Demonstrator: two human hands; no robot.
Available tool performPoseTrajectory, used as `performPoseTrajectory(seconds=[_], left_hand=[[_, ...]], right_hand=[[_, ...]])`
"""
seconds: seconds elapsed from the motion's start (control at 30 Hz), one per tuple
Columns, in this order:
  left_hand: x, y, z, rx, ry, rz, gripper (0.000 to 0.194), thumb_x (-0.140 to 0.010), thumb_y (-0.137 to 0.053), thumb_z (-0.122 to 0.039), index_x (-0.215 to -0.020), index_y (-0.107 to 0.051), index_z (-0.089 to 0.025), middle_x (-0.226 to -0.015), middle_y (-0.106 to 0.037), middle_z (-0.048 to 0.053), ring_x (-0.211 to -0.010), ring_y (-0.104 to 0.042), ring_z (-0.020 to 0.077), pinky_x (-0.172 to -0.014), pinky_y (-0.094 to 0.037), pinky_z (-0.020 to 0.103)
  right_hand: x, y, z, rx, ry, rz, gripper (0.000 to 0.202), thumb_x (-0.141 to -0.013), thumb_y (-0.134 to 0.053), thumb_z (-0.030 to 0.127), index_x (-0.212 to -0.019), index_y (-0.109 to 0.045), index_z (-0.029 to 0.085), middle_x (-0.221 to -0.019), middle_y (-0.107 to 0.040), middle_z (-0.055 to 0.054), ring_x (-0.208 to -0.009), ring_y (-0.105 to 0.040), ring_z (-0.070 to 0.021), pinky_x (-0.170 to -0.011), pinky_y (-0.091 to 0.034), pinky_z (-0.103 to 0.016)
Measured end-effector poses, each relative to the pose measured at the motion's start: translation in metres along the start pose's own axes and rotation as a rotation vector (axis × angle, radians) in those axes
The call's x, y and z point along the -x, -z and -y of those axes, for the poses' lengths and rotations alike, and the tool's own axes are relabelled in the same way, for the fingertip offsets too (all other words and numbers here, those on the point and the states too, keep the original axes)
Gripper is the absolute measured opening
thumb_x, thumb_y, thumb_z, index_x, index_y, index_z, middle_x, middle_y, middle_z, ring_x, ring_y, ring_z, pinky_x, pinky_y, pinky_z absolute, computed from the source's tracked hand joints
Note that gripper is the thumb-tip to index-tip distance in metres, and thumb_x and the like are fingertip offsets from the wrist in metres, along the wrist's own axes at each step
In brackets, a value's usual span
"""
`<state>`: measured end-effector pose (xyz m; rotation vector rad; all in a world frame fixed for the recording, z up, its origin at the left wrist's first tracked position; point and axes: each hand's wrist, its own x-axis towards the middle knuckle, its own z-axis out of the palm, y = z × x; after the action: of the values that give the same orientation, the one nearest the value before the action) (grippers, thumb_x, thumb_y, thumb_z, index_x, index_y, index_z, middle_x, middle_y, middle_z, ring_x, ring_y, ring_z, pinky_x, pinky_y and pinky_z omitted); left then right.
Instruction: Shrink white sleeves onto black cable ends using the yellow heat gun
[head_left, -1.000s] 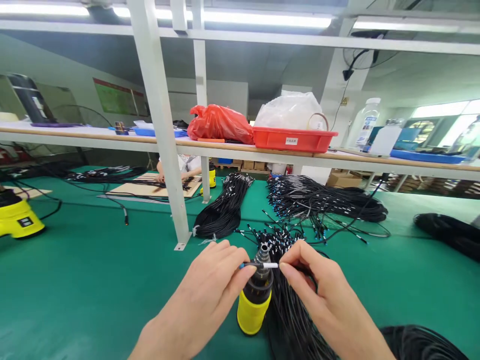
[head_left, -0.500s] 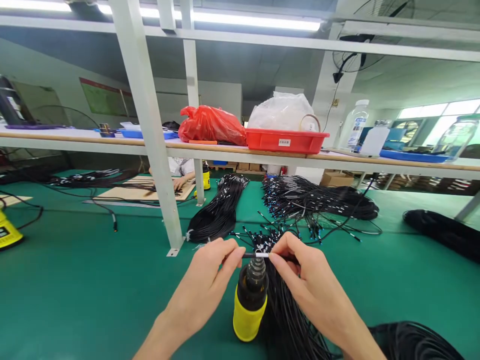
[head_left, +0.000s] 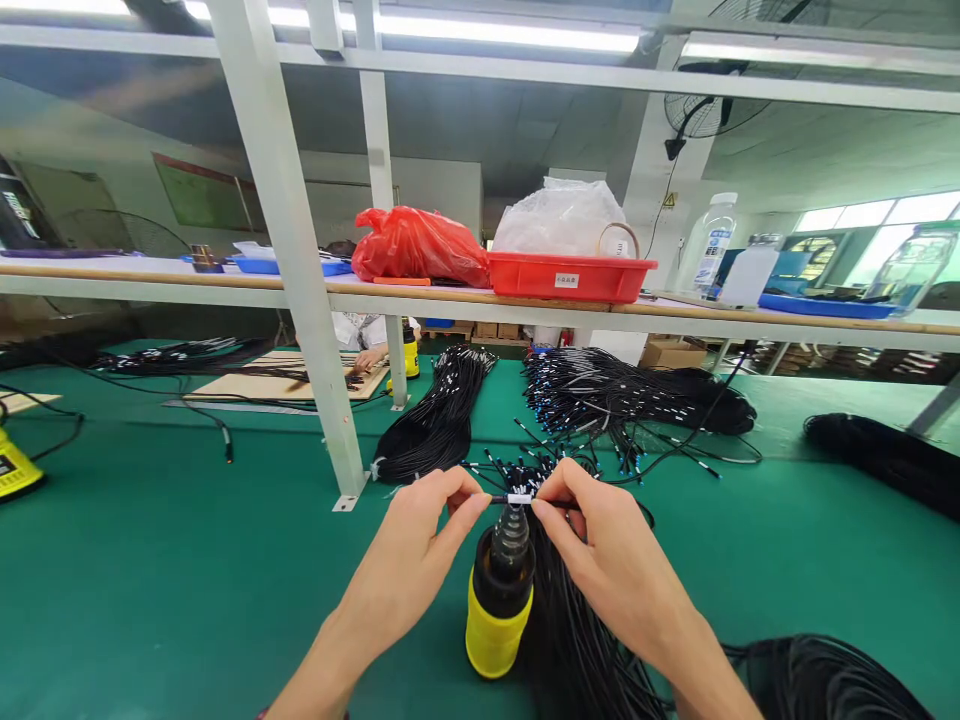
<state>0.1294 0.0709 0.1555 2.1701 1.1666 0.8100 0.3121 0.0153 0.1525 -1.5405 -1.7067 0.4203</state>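
Observation:
Between my two hands a black cable with a white sleeve point(head_left: 519, 499) is stretched level. My left hand point(head_left: 431, 540) pinches its left end between thumb and fingers. My right hand point(head_left: 600, 540) grips the cable just right of the white sleeve. Right below the sleeve stands a yellow heat gun point(head_left: 498, 620), upright, its coiled metal nozzle pointing up at it. Whether sleeve and nozzle touch, I cannot tell. Behind and beside the heat gun runs a bundle of black cables point(head_left: 574, 610) with white and blue tips.
Two more cable bundles point(head_left: 442, 410) point(head_left: 637, 395) lie farther back on the green table point(head_left: 187, 580). A white shelf post point(head_left: 300, 270) rises left of my hands. Above, the shelf carries a red tray point(head_left: 574, 278) and a red bag point(head_left: 420, 248). Across the table a co-worker's hand point(head_left: 371, 357) shows.
Both hands and the cable have risen slightly above the nozzle. My right hand has shifted a little left. The whole view has tilted slightly.

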Motion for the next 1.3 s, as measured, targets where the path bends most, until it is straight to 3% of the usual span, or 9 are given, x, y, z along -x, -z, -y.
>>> performPoseTrajectory(seconds=[0.43, 0.63, 0.8, 0.93, 1.3], left_hand=[[-0.0002, -0.0001, 0.002, 0.034, 0.009, -0.03, 0.022, -0.093, -0.047, -0.04, -0.086, -0.06, -0.024, -0.078, -0.06, -0.003, -0.074, -0.052, 0.0169, -0.064, -0.036, 0.027], [-0.0009, 0.0009, -0.0003, 0.058, -0.018, -0.041, 0.015, -0.091, -0.05, -0.033, -0.084, -0.059, -0.023, -0.078, -0.059, -0.004, -0.076, -0.052, 0.016, -0.069, -0.037, 0.027], [-0.002, -0.0005, -0.0013, -0.015, -0.017, 0.008, 0.031, -0.096, -0.041, -0.045, -0.078, -0.052, -0.022, -0.071, -0.055, -0.004, -0.068, -0.048, 0.0155, -0.061, -0.033, 0.027], [-0.0027, -0.0021, -0.0005, -0.084, -0.015, 0.011, 0.044, -0.099, -0.028, -0.044, -0.065, -0.044, -0.021, -0.065, -0.054, -0.003, -0.062, -0.047, 0.0151, -0.06, -0.031, 0.028], [-0.0023, -0.0028, 0.0036, -0.018, -0.01, -0.02, 0.034, -0.097, -0.039, -0.044, -0.076, -0.053, -0.022, -0.074, -0.058, -0.003, -0.072, -0.051, 0.0168, -0.064, -0.034, 0.028]], right_hand=[[-0.002, -0.0015, -0.0018, 0.028, 0.016, -0.014, 0.016, -0.094, -0.049, 0.022, -0.078, -0.048, 0.022, -0.073, -0.06, 0.004, -0.064, -0.051, -0.0136, -0.058, -0.035, -0.026], [-0.0017, 0.003, -0.0002, 0.019, 0.002, -0.01, 0.015, -0.093, -0.05, 0.021, -0.079, -0.056, 0.022, -0.074, -0.062, 0.003, -0.064, -0.052, -0.0139, -0.059, -0.037, -0.026], [-0.0022, 0.0059, 0.0003, -0.006, 0.014, -0.025, 0.018, -0.092, -0.051, 0.017, -0.076, -0.059, 0.021, -0.073, -0.063, 0.003, -0.063, -0.052, -0.0135, -0.059, -0.037, -0.026], [-0.0018, 0.0062, -0.0006, -0.012, 0.028, -0.028, 0.018, -0.091, -0.051, 0.017, -0.075, -0.059, 0.02, -0.071, -0.063, 0.003, -0.063, -0.051, -0.0131, -0.059, -0.037, -0.026], [-0.003, 0.0041, -0.0045, -0.032, 0.008, -0.041, 0.015, -0.089, -0.053, 0.015, -0.078, -0.061, 0.021, -0.074, -0.066, 0.003, -0.066, -0.057, -0.0137, -0.06, -0.04, -0.026]])
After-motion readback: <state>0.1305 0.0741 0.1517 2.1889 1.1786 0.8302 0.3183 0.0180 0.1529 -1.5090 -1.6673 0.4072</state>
